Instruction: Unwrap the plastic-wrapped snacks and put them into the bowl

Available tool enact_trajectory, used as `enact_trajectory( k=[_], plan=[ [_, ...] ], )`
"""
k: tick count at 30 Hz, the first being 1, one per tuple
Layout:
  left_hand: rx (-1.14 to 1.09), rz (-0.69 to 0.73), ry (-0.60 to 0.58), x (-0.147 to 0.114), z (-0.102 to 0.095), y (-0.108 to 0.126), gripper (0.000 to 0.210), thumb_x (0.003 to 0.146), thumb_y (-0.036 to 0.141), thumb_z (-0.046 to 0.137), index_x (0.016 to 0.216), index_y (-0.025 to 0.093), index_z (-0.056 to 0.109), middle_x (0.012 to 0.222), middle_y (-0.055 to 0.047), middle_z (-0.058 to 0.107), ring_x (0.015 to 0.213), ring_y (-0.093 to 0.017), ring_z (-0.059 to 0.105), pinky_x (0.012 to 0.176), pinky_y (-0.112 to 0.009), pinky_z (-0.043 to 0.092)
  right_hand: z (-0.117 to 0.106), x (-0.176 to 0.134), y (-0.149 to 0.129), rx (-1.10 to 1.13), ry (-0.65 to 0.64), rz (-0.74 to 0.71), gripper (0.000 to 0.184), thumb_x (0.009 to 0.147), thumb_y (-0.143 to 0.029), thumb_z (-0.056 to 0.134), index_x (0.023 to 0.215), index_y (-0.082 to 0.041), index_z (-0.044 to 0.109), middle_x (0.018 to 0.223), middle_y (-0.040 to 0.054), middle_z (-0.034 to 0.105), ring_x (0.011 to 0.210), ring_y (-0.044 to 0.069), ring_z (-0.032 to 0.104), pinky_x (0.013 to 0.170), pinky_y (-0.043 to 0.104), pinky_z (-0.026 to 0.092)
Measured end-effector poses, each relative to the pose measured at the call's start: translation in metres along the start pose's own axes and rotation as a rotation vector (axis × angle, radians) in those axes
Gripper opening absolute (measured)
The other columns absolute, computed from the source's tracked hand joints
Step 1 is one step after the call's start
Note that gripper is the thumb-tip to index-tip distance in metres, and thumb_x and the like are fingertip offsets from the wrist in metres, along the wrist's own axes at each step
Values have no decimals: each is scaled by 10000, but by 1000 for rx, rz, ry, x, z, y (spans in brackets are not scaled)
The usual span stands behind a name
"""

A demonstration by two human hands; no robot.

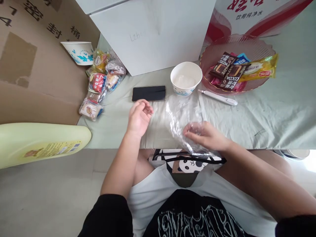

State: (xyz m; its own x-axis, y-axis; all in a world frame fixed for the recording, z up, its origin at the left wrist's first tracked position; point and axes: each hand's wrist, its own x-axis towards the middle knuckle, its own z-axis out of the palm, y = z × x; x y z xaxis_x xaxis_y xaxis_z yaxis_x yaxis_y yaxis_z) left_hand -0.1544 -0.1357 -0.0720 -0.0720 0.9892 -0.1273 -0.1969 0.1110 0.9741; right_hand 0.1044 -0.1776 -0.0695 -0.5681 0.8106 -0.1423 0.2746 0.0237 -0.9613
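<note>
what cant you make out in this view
Head view:
clear plastic: outline blurred
bottle: one end cut off by the left edge; label print too small
pink wrappers: mostly covered by cocoa packets
left cup: inside hidden by its wall

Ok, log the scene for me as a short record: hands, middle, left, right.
Left hand: no held thing visible; nearest the phone
Right hand: holding crumpled clear plastic
Middle: white paper bowl, right of the phone
Left side: wrapped snacks, second paper bowl
Right side: pink dish of snack packets; white slim tool in front
</note>
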Motion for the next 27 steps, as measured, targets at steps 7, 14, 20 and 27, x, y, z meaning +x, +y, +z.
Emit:
enact_trajectory(
  k=[7, 14, 20, 27],
  plan=[
    [16, -312, -445, -23, 52, -25, 663, 671, 637, 850, 1117, 176, 680, 1212, -143, 743, 1154, -282, 703, 932, -369, 576, 24, 16, 17, 75, 517, -13, 237, 900, -428, 637, 1026, -232, 599, 850, 18, 687, 783, 176, 675, 731, 338, 554],
    [199, -334, -233, -12, 47, -13, 186, 827, 316, 661, 923, 159, 683, 765, -36, 754, 589, -139, 690, 545, -241, 511, 12, 10, 14, 136, 437, 104, 321, 946, -510, 577, 931, -196, 640, 745, 22, 679, 611, 161, 677, 587, 305, 552],
    [87, -457, -395, -12, 38, -13, 493, 765, 416, 694, 1195, 182, 638, 631, -3, 722, 467, -159, 650, 405, -226, 405, 9, 11, 11, 310, 316, 63, 367, 918, -495, 625, 1118, -188, 601, 671, -16, 687, 618, 166, 712, 658, 322, 585],
    [3, -506, -536, 2, 44, -25, 443, 784, 343, 731, 1193, 192, 658, 537, 42, 664, 431, -132, 626, 415, -207, 457, 0, 14, 16, 346, 373, 0, 301, 945, -327, 586, 1224, -218, 610, 607, -68, 615, 536, 128, 622, 610, 296, 545]
  ],
)
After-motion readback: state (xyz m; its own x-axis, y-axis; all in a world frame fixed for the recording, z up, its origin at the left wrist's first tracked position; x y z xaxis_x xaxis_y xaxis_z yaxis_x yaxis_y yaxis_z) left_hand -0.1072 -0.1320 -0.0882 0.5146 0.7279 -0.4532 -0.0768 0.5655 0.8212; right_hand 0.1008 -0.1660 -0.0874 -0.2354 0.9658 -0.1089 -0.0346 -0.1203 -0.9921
